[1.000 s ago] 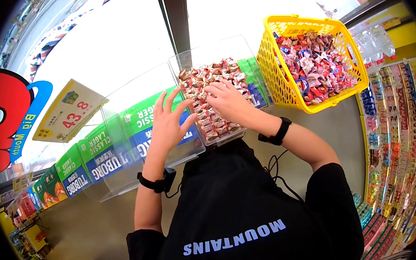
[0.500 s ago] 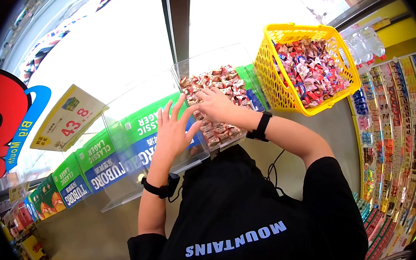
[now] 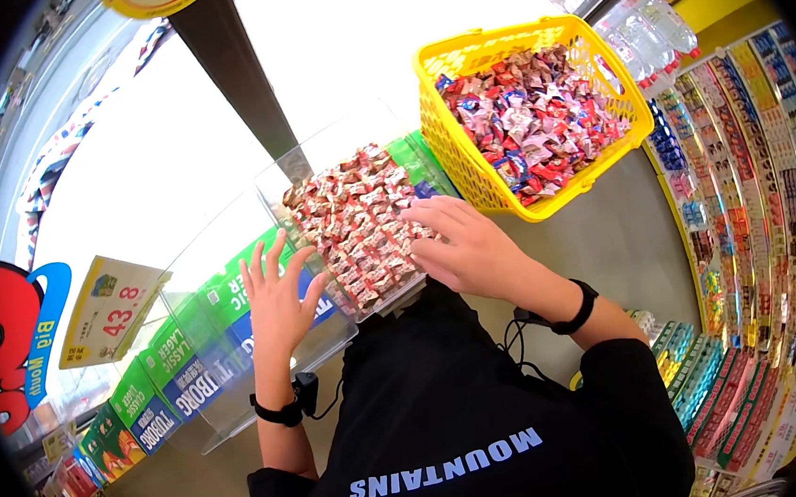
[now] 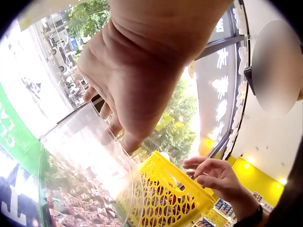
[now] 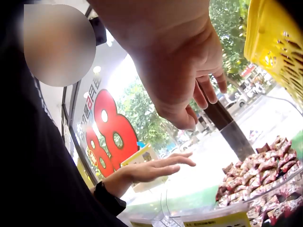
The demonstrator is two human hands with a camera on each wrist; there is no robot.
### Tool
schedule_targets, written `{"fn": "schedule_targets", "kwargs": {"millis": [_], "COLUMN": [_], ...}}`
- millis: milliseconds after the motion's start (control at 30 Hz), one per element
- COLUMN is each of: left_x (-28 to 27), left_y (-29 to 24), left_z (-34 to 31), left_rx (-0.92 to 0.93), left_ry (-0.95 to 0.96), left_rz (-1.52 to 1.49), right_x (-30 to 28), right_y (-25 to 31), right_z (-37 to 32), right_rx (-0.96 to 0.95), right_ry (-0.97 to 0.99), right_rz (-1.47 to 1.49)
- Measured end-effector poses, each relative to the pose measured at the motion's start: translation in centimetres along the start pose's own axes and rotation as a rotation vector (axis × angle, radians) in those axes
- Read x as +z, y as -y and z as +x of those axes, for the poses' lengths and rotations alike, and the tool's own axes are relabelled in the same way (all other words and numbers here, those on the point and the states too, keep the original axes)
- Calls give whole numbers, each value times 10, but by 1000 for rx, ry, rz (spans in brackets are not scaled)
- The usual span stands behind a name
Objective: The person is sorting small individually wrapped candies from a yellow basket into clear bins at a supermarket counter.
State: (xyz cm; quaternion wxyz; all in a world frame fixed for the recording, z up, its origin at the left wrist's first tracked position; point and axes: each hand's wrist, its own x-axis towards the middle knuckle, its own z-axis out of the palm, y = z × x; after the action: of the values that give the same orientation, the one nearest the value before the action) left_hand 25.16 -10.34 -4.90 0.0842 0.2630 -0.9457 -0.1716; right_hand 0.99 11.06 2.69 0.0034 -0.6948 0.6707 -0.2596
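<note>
Wrapped candies (image 3: 358,219) in red, white and brown wrappers fill a clear plastic bin (image 3: 264,180) in front of the person. The left hand (image 3: 280,301) hovers at the bin's left side, fingers spread, holding nothing. Over the bin's right edge is the right hand (image 3: 464,247), its fingers loosely bent and pointing toward the candies. In the right wrist view nothing shows between the right hand's (image 5: 189,80) fingers, and the candies (image 5: 260,175) lie below it. A yellow basket (image 3: 638,123) of pink, red and blue wrapped candies stands beyond the right hand.
Green and blue beer cartons (image 3: 185,362) line the left, with another clear bin in front of them. A price sign (image 3: 115,309) stands further left. Water bottles (image 3: 649,37) and stocked shelves (image 3: 746,218) are on the right. A dark post (image 3: 236,73) rises behind the candy bin.
The right hand has moved off the middle of the candies to the bin's right edge. The left hand stays spread beside the bin. The head view has turned, shifting the basket leftward.
</note>
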Motion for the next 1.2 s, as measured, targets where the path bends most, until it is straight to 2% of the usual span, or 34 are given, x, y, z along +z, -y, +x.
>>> {"fn": "schedule_targets", "kwargs": {"millis": [200, 333, 567, 700, 833, 967, 1067, 1167, 1200], "left_x": [-11, -13, -8, 5, 19, 32, 36, 37, 36], "left_y": [-28, -80, -198, -246, -277, -284, -283, -285, -285], "left_z": [17, 39, 97, 122, 145, 167, 176, 181, 180], "left_rx": [-37, -20, 77, 119, 144, 186, 205, 210, 211], "left_ry": [-28, -142, -224, -247, -234, -246, -219, -197, -191], "left_rz": [154, 73, 35, -64, -119, -87, -60, -51, -46], "right_x": [-55, -73, -120, -140, -167, -177, -162, -155, -151], "right_y": [-35, -76, -150, -196, -241, -274, -292, -291, -294], "right_z": [-33, -60, -100, -119, -132, -137, -138, -128, -128], "right_rx": [86, 72, 85, 115, 197, 312, 236, 367, 362], "right_ry": [-160, -210, -216, -246, -187, -39, 9, 328, 339], "right_rz": [-196, -136, -21, -4, -104, -194, -232, -165, -156]}}
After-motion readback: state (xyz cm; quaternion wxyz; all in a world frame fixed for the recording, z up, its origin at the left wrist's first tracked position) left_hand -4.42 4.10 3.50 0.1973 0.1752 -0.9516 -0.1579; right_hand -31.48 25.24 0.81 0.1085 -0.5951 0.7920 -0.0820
